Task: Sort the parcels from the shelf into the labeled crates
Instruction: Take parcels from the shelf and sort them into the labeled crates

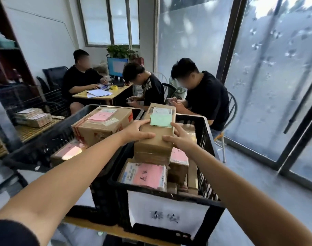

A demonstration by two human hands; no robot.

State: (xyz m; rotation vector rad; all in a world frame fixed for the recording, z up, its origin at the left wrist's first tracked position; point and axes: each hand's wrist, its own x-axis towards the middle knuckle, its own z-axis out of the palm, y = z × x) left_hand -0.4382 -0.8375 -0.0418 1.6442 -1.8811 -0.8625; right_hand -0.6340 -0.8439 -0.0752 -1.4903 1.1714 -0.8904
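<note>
Both my hands hold a long brown parcel (157, 137) with a green note and a white shipping label on top. My left hand (137, 131) grips its left side and my right hand (180, 137) its right side. The parcel sits over the right black crate (207, 137), on a stack of other parcels, one with a pink note (145, 174). This crate carries a white label with handwriting (165, 213) on its front. The left black crate (45, 150) holds a large box with a pink note (102, 126) and another parcel (68, 151).
Three people sit at a desk (98, 95) with a monitor behind the crates. A shelf (30, 133) at the left bears more parcels (33, 117). Glass doors run along the right, with open floor (258, 183) beside the crates.
</note>
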